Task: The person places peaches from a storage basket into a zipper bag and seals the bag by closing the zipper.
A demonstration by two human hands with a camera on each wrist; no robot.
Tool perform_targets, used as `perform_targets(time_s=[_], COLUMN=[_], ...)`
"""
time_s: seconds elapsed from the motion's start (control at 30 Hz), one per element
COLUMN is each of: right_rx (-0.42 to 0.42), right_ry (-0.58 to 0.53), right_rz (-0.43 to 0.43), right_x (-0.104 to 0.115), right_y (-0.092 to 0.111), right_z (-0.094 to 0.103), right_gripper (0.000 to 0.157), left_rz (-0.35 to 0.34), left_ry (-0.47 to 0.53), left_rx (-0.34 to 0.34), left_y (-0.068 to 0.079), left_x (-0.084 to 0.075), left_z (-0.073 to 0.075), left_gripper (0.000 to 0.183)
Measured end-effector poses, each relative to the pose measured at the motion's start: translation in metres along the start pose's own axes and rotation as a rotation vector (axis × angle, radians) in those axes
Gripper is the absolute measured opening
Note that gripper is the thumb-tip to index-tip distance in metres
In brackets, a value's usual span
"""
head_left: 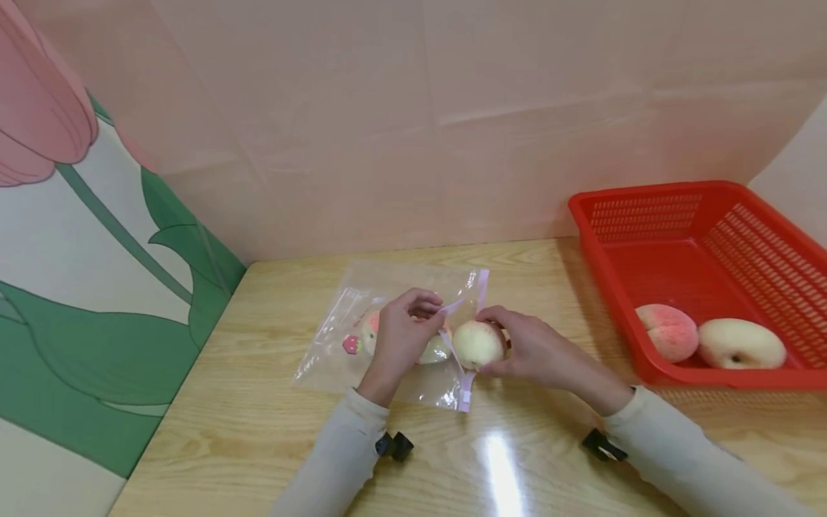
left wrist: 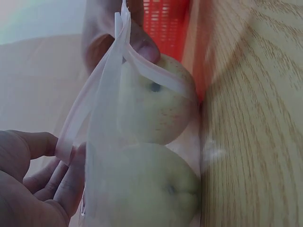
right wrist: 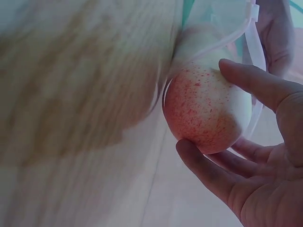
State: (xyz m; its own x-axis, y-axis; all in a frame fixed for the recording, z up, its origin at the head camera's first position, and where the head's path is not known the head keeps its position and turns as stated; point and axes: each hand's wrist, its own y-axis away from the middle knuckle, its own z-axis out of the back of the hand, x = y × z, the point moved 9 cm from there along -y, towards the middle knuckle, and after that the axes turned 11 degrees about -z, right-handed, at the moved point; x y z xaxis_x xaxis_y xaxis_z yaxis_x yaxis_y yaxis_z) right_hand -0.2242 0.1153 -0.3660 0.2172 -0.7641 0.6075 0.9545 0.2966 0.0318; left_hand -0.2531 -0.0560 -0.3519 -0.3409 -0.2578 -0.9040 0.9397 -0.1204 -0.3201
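A clear zip bag [head_left: 388, 384] with pink zip strips lies on the table, its mouth towards the right. My left hand [head_left: 403, 337] pinches one zip strip [left wrist: 66, 146] between thumb and fingers, holding that side of the mouth up. At the mouth, a pale round fruit with red specks [right wrist: 208, 109] sits partly between the strips, and my right hand [head_left: 530, 348] grips it from the right. Deeper in the bag, another pale fruit [left wrist: 156, 184] touches it. A pinkish fruit [head_left: 370, 329] is farther left in the bag, partly hidden by my left hand.
A red plastic basket [head_left: 614, 316] stands at the right, holding a pink peach [head_left: 668, 332] and a pale oblong fruit [head_left: 741, 345]. Behind the wooden table [head_left: 245, 409] rises a pinkish covered wall [head_left: 362, 143]. Light glares off the tabletop in front of the bag.
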Motion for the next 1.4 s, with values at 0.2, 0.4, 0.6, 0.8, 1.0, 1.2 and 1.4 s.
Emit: perform_targets(time_s=[0.2,0.4,0.6,0.8,1.0,1.2,1.4], right_rx=[-0.01,-0.014,0.01,0.016,0.037,0.043,0.044], right_ry=[0.026,0.044,0.043,0.055,0.036,0.048,0.046], right_rz=[0.012,0.048,0.032,0.04,0.006,-0.028,-0.055], right_x=[0.001,0.006,0.005,0.003,-0.003,-0.007,-0.009], right_y=[-0.001,-0.002,-0.003,-0.001,0.0,0.001,0.002], right_z=[-0.002,-0.006,-0.01,-0.009,-0.003,0.001,0.0], right_gripper=[0.068,0.07,0.072,0.075,0.079,0.066,0.061], left_rz=[-0.015,-0.022,-0.012,-0.012,-0.02,-0.039,-0.021], left_ry=[0.011,-0.012,-0.02,-0.025,-0.026,-0.025,-0.033], left_rx=[0.005,0.007,0.014,0.007,-0.001,-0.018,-0.004], left_y=[0.001,0.002,0.002,0.002,0.002,0.003,0.003], left_x=[-0.003,-0.005,-0.003,-0.002,-0.002,-0.005,-0.003], left_z=[-0.002,-0.002,-0.004,-0.002,-0.001,0.0,-0.002], left_gripper=[0.017,0.016,0.017,0.016,0.016,0.013,0.014])
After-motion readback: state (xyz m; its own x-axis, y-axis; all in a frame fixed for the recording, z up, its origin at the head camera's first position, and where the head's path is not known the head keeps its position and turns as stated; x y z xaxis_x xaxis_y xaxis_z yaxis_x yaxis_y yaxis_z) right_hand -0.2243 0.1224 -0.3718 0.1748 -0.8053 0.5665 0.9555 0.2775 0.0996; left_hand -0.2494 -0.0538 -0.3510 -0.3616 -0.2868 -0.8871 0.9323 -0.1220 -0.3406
